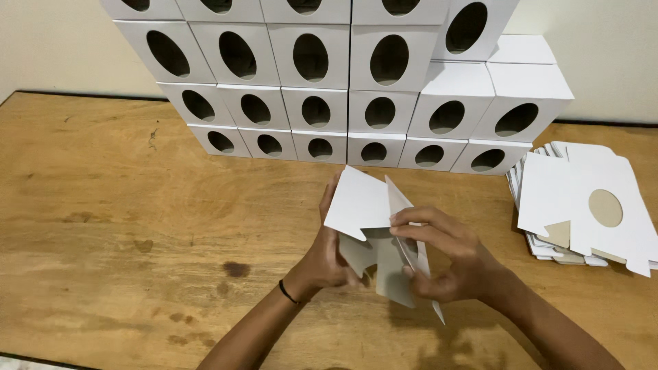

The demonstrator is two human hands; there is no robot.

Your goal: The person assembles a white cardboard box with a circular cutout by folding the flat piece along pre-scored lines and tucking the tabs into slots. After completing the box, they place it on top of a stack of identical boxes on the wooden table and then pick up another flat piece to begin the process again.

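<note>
Both hands hold one white box blank [367,205] up over the wooden table [123,226], in front of the wall of folded boxes [343,89]. Left hand [329,257] grips it from behind w/ fingers curled; right hand [445,264] pinches a flap. Best to press folds flat & straight. Stack of flat blanks [589,205] sits to the right.

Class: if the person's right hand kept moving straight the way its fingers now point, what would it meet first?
The right hand points left, its fingers already on the half-folded white box blank. Going straight on, it would probably meet the left hand behind that card; depth is unclear.
</note>
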